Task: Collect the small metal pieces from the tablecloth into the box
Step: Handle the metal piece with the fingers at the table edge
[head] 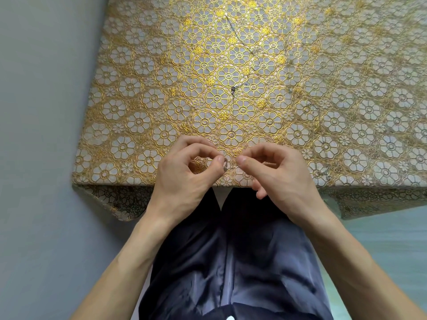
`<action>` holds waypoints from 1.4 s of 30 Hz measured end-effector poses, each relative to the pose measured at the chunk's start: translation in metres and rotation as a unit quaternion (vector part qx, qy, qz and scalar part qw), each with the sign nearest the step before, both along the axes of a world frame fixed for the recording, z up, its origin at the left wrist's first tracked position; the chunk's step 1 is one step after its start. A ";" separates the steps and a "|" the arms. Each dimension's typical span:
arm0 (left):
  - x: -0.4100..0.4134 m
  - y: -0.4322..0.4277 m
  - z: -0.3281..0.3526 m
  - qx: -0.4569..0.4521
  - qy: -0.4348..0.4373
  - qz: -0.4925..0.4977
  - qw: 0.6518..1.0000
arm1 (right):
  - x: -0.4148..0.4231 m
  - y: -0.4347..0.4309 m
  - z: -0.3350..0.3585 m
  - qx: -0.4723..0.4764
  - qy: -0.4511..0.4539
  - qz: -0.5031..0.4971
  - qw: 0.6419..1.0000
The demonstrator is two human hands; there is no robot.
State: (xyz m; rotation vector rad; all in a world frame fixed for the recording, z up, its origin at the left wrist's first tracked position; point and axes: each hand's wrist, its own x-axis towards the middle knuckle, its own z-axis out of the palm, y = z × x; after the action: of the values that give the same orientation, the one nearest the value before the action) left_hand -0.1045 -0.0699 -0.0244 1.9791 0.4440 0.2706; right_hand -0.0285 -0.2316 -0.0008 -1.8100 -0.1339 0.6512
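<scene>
A gold floral tablecloth [231, 65] covers the table. Near its front edge my left hand [184, 174] and my right hand [275, 172] meet, each pinching one end of a small silvery metal piece [226, 166] between thumb and forefinger. A thin chain [240, 42] trails across the middle of the cloth, ending in a small dark clasp [233, 89]. More tiny metal bits lie to the right, one [289, 91] near the middle and another [324, 173] by the front edge. No box is in view.
A grey wall [41, 112] runs along the table's left side. The cloth hangs over the front edge [369, 195]. My dark trousers [231, 262] fill the space below the table; pale flooring [381, 239] shows at the right.
</scene>
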 end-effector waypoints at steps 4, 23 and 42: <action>0.000 -0.001 0.001 0.015 -0.002 -0.008 1.000 | -0.005 0.000 -0.001 0.007 0.009 0.016 1.000; -0.002 -0.010 0.004 0.089 -0.016 0.000 0.996 | -0.011 0.007 -0.012 -0.004 -0.011 0.003 1.000; 0.013 0.008 0.005 0.200 -0.008 -0.179 0.963 | 0.018 -0.009 -0.006 -0.145 -0.350 0.224 0.898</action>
State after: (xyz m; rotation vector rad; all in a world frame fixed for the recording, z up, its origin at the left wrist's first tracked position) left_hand -0.0913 -0.0622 -0.0193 2.4041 0.0094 0.1526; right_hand -0.0108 -0.2404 -0.0072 -2.2610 -1.0075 0.3028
